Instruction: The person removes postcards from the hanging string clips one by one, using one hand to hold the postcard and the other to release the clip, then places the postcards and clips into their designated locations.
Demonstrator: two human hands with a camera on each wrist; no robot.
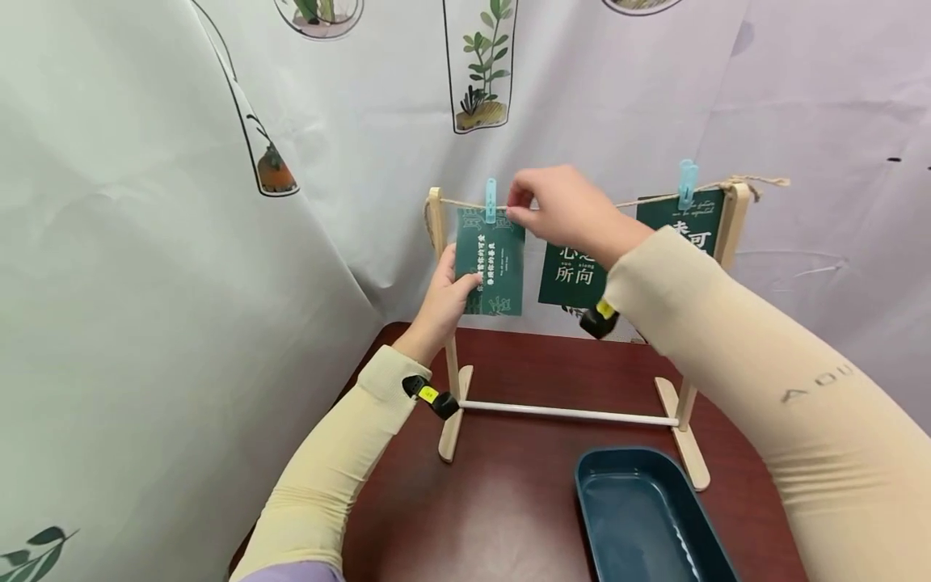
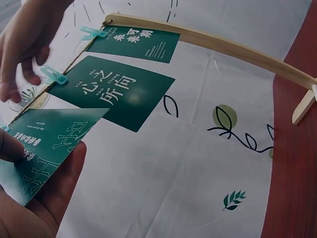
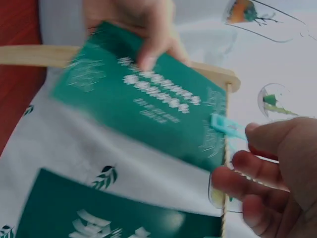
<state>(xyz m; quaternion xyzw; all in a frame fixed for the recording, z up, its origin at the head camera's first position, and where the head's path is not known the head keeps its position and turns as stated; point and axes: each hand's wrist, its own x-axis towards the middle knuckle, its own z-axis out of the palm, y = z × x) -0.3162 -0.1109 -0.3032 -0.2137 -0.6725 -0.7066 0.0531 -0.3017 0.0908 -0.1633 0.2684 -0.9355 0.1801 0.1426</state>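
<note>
My left hand (image 1: 440,301) pinches a green printed card (image 1: 502,283) by its left edge, thumb across the front and fingers behind. A light blue clothespin (image 1: 490,200) sits over the card's top edge at the twine (image 1: 454,202). Just right of that clothespin is my right hand (image 1: 563,206), its fingers loosely bent; in the right wrist view the thumb tip is close by the handle end of the clothespin (image 3: 225,125). A second green card (image 2: 116,91) hangs from the twine under another clothespin (image 2: 53,75), partly hidden by the right hand in the head view.
A third card (image 1: 680,214) hangs at the right under its clothespin (image 1: 687,184). The wooden rack (image 1: 730,226) has a white lower bar (image 1: 567,413) and stands on a dark red table (image 1: 509,485). A dark blue tray (image 1: 618,461) lies in front. Behind hangs a plant-printed cloth (image 1: 582,97).
</note>
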